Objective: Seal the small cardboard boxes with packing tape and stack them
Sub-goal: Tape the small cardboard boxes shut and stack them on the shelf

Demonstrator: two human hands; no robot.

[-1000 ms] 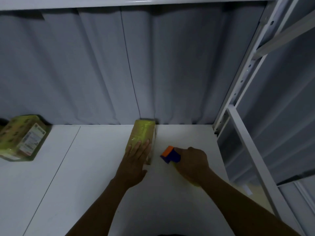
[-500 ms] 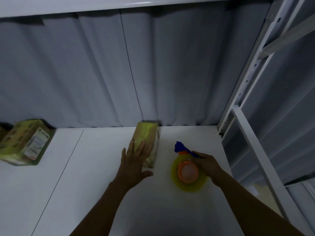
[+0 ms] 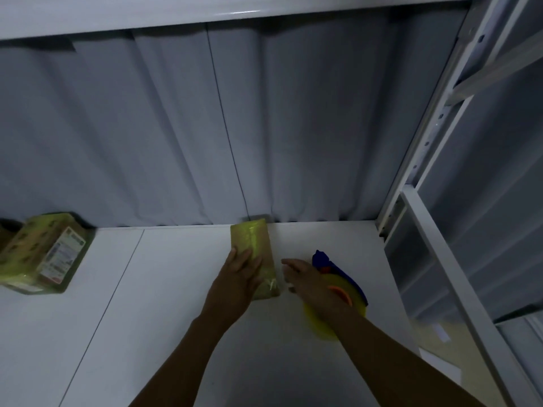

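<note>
View from the head camera, looking down on a white tabletop (image 3: 176, 324) in dim light. A thin seam (image 3: 117, 289) runs across it from the rear edge toward the lower left of the frame. Behind the rear edge hangs a grey pleated curtain (image 3: 147, 136), which fills the upper half of the frame. A white beam (image 3: 205, 10) crosses the top. At the right a white perforated metal upright (image 3: 426, 142) rises from the rear right corner of the tabletop, and a slanting white rail (image 3: 458, 283) runs from it toward the lower right.

A small cardboard box (image 3: 257, 242), wrapped in yellowish tape, lies in the centre with its far end close to the curtain. The left hand (image 3: 238, 279) rests flat on its near half, fingers straight. Just right of the box the right hand (image 3: 311, 286) is blurred, with its fingers stretched toward the box and gripping nothing. It lies over a tape dispenser (image 3: 342, 293) with a blue frame, an orange core and a yellow roll; whether the palm touches it cannot be told. A second taped box (image 3: 44, 254), bearing a printed label, sits at the left edge of the frame, well apart from the first.

White surface shows between the two boxes and across the lower left. On the right the dispenser lies near the tabletop's right edge, beyond which stands the rail.
</note>
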